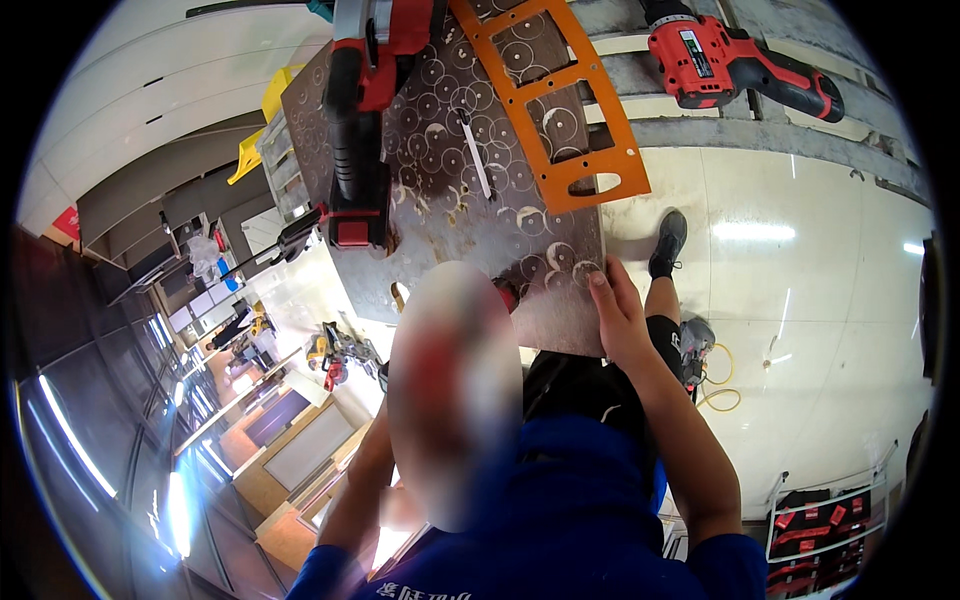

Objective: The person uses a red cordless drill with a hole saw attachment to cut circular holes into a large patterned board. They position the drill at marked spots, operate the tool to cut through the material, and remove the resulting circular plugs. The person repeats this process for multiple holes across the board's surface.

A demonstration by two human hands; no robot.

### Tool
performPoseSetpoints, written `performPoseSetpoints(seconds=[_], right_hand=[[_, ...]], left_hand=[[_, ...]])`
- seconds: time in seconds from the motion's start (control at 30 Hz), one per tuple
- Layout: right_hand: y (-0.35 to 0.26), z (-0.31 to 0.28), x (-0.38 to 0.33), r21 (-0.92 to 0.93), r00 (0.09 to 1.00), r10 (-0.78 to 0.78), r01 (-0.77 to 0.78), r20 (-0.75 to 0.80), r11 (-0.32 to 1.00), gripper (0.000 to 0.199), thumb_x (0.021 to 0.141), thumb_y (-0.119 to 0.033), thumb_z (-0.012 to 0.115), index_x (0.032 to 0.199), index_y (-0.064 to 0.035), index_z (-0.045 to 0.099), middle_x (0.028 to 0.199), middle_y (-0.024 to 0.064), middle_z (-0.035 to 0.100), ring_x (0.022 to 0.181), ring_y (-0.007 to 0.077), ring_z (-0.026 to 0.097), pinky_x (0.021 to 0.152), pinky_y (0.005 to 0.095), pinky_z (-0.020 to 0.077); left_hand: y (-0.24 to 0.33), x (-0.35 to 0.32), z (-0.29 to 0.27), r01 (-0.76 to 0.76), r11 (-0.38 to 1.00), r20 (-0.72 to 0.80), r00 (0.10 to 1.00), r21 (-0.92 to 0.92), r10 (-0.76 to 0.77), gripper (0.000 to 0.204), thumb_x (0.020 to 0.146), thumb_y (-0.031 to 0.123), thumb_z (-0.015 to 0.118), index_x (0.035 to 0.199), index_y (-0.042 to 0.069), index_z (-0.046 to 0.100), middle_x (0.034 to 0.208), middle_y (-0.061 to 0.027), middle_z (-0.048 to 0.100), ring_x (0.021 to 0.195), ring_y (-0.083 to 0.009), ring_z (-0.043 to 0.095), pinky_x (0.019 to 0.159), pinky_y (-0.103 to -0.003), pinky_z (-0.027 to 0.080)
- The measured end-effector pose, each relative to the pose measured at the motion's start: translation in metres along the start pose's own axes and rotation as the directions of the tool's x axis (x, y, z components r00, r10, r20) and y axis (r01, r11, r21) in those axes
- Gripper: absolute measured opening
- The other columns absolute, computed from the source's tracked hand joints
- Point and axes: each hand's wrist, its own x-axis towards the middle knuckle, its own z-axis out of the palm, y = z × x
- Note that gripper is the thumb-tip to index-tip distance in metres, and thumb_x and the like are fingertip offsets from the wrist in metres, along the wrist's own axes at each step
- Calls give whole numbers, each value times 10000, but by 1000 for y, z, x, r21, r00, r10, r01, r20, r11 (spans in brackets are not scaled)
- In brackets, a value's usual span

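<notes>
My right hand (625, 318) grips the right edge of a worn, dark brown board (425, 275), near its front corner, with the thumb up by the top face. Circular marks cover much of the board. My left forearm (368, 465) rises from below, but a blurred patch hides the left hand. Beside that patch, a small red and black part (507, 294) shows at the board's front. On the board lie a white pen-like stick (475, 155), an orange template (524, 104) with rectangular cutouts, and a red and black cordless power tool (358, 150) at the left.
Grey metal bars (740, 133) run behind the board, with a red and black cordless drill (735, 65) on them. A dark shoe (670, 238) stands on the pale floor at the right. Beyond it lies a yellow hose (722, 396). A rack (825, 525) of red and black items stands lower right.
</notes>
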Motion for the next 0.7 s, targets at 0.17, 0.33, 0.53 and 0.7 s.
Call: performPoseSetpoints(seconds=[0.17, 0.33, 0.53, 0.7], right_hand=[[11, -1, -2, -138, 996, -49, 40, -68, 990, 316, 1043, -256, 453, 1213, 0, 525, 909, 19, 478, 832, 113, 422, 829, 239, 374], [-6, -2, -5, -121, 997, 65, -68, -30, 990, 313, 1041, -245, 465, 1208, 15, 514, 882, 25, 484, 804, 100, 425, 750, 240, 372], [-8, -1, -2, -37, 996, 83, -84, -29, 996, 307, 1041, -263, 470, 1168, 14, 509, 782, -2, 475, 720, 78, 412, 675, 235, 368], [-8, 2, -2, -25, 993, 108, -109, -37, 994, 299, 1042, -274, 468, 1134, 7, 510, 791, 0, 459, 729, 78, 407, 678, 234, 363]], left_hand=[[6, -4, 2, 60, 997, 3, 998, 40, -60, 159, 958, 203, 599, 895, 57, 610, 595, 21, 550, 520, -64, 521, 506, -236, 408], [7, -4, 11, 202, 970, -36, 977, -132, -208, 170, 945, 176, 593, 817, 63, 592, 600, 7, 556, 530, -72, 523, 507, -246, 411], [-9, -5, 16, -168, 978, -50, 983, 126, 175, 131, 940, 187, 610, 881, 70, 616, 646, 18, 556, 560, -78, 532, 516, -250, 420], [-18, -10, 11, -78, 994, -17, 997, 72, 80, 162, 931, 224, 633, 893, 68, 609, 644, 23, 540, 547, -68, 518, 504, -238, 404]])
